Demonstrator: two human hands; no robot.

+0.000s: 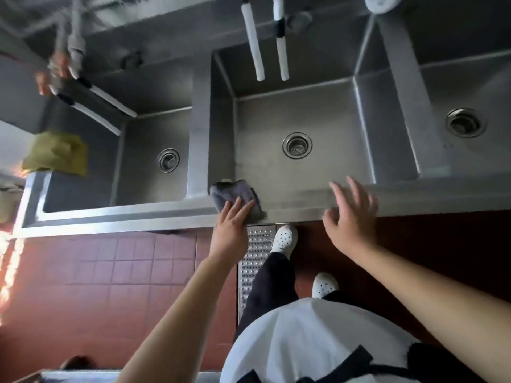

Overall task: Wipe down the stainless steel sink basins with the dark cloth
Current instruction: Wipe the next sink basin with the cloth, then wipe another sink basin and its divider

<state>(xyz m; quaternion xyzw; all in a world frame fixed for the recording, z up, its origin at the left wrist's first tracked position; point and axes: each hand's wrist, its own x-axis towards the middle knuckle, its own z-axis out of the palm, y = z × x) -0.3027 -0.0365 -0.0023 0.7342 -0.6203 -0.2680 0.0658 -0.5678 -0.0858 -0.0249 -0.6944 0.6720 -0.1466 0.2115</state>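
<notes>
Steel sink (298, 208) has three basins, and the dark cloth (235, 197) lies on its front rim, at the near left corner of the middle basin (304, 120). The left hand (231, 223) presses the cloth with straight fingers. The right hand (349, 219) hovers over the same rim, further right, fingers spread, holding nothing.

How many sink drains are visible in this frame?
3, one per basin: the left drain, the middle drain beyond the dark cloth, and the right drain. None looks hidden.
</notes>
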